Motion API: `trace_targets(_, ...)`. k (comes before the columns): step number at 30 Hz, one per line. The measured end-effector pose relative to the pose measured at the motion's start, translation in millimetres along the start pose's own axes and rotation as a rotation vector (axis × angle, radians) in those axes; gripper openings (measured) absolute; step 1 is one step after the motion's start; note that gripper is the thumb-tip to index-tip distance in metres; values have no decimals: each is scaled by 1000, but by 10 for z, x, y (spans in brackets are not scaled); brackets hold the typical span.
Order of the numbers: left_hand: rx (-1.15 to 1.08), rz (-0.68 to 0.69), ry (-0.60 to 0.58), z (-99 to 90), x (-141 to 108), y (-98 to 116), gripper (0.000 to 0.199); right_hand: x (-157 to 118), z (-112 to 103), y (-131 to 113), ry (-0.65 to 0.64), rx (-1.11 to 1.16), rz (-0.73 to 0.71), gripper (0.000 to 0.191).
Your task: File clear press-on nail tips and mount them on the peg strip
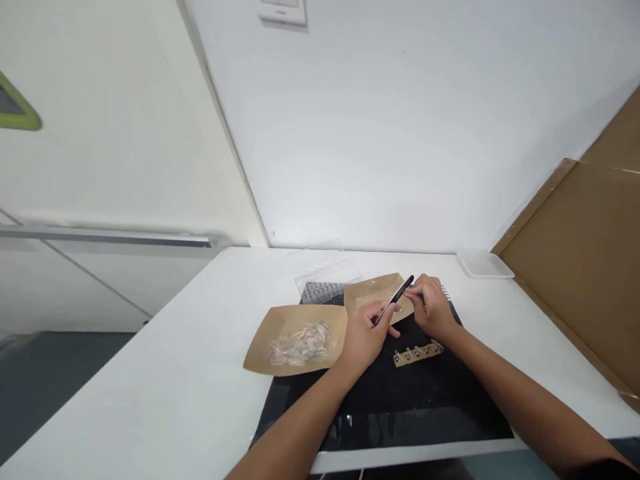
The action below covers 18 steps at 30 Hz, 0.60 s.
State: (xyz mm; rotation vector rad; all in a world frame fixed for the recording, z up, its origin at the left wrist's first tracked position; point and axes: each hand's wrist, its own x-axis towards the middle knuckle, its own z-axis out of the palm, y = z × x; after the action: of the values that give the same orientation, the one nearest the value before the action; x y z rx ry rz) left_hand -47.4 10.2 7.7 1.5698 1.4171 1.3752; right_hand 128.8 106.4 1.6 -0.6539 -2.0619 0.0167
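Observation:
My left hand (367,330) is closed around a slim black stick-like tool (400,292) that tilts up to the right; its exact kind is not clear. Close to the tool's upper end, my right hand (433,308) has its fingertips pinched together, and anything between them is too small to make out. Below the hands, a tan strip (413,357) carrying several small clear pieces with dark round parts lies on a black mat (400,400). Left of my left hand is a brown paper tray (260,340) with a heap of small clear plastic pieces (305,343). Another brown tray (363,291) sits behind the hands.
Clear plastic sheets (333,272) and a grey patterned sheet (323,291) lie toward the back. A translucent shallow container (485,265) stands at the back right, near a tall cardboard panel (575,267). The white table (165,380) meets a wall behind.

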Motion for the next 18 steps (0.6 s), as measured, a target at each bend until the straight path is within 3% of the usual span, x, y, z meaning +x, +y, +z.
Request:
trace_targets(6, -13, -56, 71, 22, -42, 4, 37, 17, 119, -52, 9, -35, 21, 13)
trace_targets(13, -1, -49, 64, 6, -31, 0, 36, 2, 164, -64, 46, -70, 125, 15)
trace_targets(18, 19, -67, 86, -8, -25, -42, 35, 0, 177, -86, -99, -90, 49, 17)
